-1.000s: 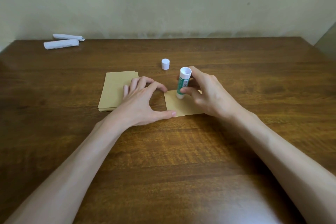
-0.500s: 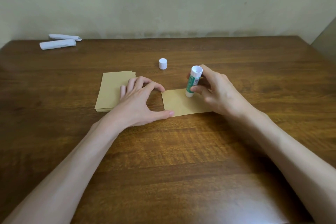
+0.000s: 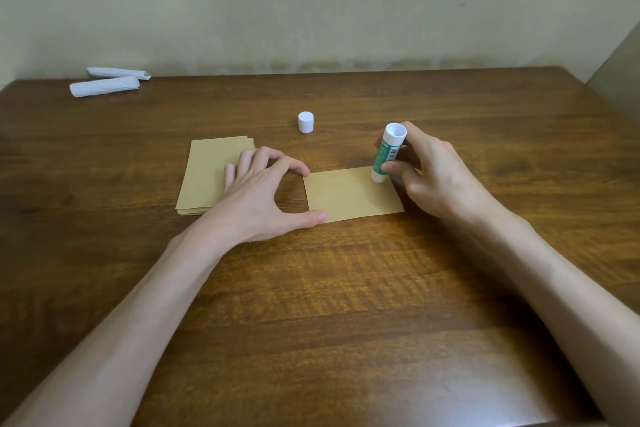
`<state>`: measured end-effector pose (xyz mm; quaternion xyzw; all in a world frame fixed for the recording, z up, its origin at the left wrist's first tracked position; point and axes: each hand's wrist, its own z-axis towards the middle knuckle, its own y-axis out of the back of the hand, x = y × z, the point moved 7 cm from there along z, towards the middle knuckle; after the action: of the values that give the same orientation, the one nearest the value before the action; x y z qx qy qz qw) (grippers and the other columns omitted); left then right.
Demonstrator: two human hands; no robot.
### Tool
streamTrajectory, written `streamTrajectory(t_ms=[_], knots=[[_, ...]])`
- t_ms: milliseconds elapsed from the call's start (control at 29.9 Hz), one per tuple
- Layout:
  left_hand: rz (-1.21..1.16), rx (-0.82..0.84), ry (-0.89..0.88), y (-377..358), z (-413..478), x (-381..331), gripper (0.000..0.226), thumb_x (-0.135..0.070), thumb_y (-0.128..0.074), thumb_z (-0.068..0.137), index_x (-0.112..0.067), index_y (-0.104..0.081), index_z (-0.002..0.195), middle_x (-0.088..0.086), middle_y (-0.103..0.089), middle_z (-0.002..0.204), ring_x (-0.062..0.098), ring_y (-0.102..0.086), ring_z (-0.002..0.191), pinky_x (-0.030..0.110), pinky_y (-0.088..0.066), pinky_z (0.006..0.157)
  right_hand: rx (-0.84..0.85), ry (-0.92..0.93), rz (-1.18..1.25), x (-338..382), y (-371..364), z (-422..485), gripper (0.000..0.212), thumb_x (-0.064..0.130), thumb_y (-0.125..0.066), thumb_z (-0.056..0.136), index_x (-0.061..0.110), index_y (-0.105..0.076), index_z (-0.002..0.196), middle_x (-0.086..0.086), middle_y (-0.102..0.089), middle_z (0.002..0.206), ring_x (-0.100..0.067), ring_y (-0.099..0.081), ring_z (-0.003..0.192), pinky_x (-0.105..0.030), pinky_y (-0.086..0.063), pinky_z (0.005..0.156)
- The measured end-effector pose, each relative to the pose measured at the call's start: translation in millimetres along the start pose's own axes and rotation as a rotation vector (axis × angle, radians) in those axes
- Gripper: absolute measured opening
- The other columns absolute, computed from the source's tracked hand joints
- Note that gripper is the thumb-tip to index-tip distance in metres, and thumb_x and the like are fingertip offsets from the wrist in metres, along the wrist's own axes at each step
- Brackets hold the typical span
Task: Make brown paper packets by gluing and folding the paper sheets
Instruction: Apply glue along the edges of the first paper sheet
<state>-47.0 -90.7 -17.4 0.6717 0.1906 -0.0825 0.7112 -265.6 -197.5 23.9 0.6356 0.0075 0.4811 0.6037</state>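
The fingers [image 3: 417,139] of the right hand [image 3: 440,180] are curled round a green and white glue stick [image 3: 386,156], thumb on the near side, holding it tilted with its lower end touching the far edge of a single brown sheet [image 3: 349,196], close to the far right corner. The left hand [image 3: 256,198] lies spread, gripping nothing: its forefinger tip presses the sheet's far left corner and its thumb tip the near left corner, so the sheet is pinned flat on the desk [image 3: 346,305]. The step in hand appears to be gluing along the far edge; no fold is made yet. The next move probably calls for lifting the stick off at the corner and then either gluing another edge or setting the stick down to fold, with the left hand steadying the sheet throughout, since thin paper may drag or wrinkle under the stick. Just left of the sheet, partly under the left hand, sits the stack of brown sheets [image 3: 207,177], apart from the working sheet. The white cap [image 3: 305,121] stands upright beyond them. Two white paper rolls [image 3: 104,86] lie at the far left by the wall [image 3: 311,11]. Bare wood to the right and toward the near edge gives room for moving.
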Motion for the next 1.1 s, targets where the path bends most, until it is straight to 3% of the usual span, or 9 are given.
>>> streamTrajectory(t_ms=[234,401,468,534,635,735,968,1102], knots=[[0.004,0.002,0.0,0.1,0.3,0.0,0.074,-0.086,-0.065,0.069,-0.05,-0.049,0.132,-0.013,-0.033,0.14,0.011,-0.019,0.139,0.034,-0.018,0.105,0.016,-0.035,0.0,-2.8,4.1,-1.4,0.023,0.01,-0.065,0.103,0.018,-0.057,0.123,0.0,-0.07,0.126,-0.022,-0.066,0.118,-0.048,-0.056,0.099],[-0.006,0.002,0.001,0.4,-0.4,-0.5,0.072,-0.084,-0.067,0.07,-0.05,-0.049,0.131,-0.014,-0.033,0.14,0.01,-0.019,0.14,0.034,-0.018,0.105,0.01,-0.043,0.001,-3.9,6.8,-2.2,0.023,0.01,-0.065,0.103,0.02,-0.057,0.122,0.006,-0.067,0.122,-0.012,-0.061,0.113,-0.031,-0.049,0.091],[-0.007,0.003,0.002,0.4,-0.3,-0.3,0.072,-0.084,-0.067,0.07,-0.051,-0.049,0.131,-0.014,-0.033,0.14,0.01,-0.018,0.14,0.033,-0.017,0.105,0.008,-0.043,0.01,-7.5,7.1,-1.9,0.023,0.011,-0.066,0.103,0.022,-0.058,0.122,0.006,-0.067,0.124,-0.011,-0.062,0.114,-0.031,-0.051,0.092],[-0.005,0.006,0.002,0.4,-0.4,-1.0,0.073,-0.084,-0.067,0.07,-0.05,-0.049,0.132,-0.014,-0.033,0.14,0.01,-0.018,0.139,0.033,-0.017,0.105,-0.022,-0.035,0.082,-11.3,11.8,-3.0,0.024,0.012,-0.067,0.102,0.019,-0.059,0.123,0.005,-0.068,0.124,-0.007,-0.065,0.116,-0.029,-0.057,0.095],[-0.01,0.007,0.001,0.8,0.0,-1.6,0.073,-0.084,-0.067,0.07,-0.05,-0.049,0.132,-0.013,-0.033,0.139,0.011,-0.019,0.139,0.036,-0.019,0.109,-0.169,-0.012,0.227,-9.6,31.3,-6.5,0.026,0.013,-0.067,0.102,0.011,-0.061,0.127,0.006,-0.068,0.122,-0.002,-0.066,0.116,-0.023,-0.056,0.099],[-0.014,0.003,0.004,0.2,-0.4,-1.3,0.073,-0.084,-0.068,0.069,-0.05,-0.05,0.131,-0.013,-0.034,0.138,0.01,-0.018,0.139,0.037,-0.019,0.111,-0.229,0.051,0.272,2.5,37.5,-6.1,0.027,0.016,-0.07,0.102,0.009,-0.063,0.127,0.003,-0.069,0.121,-0.008,-0.068,0.116,-0.026,-0.056,0.1],[0.015,-0.017,-0.003,2.4,-1.7,-2.4,0.074,-0.084,-0.067,0.07,-0.049,-0.049,0.132,-0.013,-0.035,0.139,0.011,-0.019,0.14,0.033,-0.018,0.104,-0.051,0.175,0.268,47.1,-16.1,12.4,0.026,0.012,-0.076,0.097,0.006,-0.065,0.12,-0.003,-0.072,0.111,-0.014,-0.073,0.108,-0.038,-0.06,0.097],[0.046,-0.022,-0.008,2.5,-1.9,-2.5,0.078,-0.088,-0.063,0.071,-0.048,-0.047,0.136,-0.012,-0.035,0.141,0.012,-0.02,0.139,0.036,-0.022,0.108,0.005,0.19,0.218,55.0,-40.4,22.4,0.026,0.025,-0.079,0.095,0.025,-0.064,0.116,0.011,-0.071,0.11,-0.01,-0.073,0.105,-0.042,-0.061,0.095]])
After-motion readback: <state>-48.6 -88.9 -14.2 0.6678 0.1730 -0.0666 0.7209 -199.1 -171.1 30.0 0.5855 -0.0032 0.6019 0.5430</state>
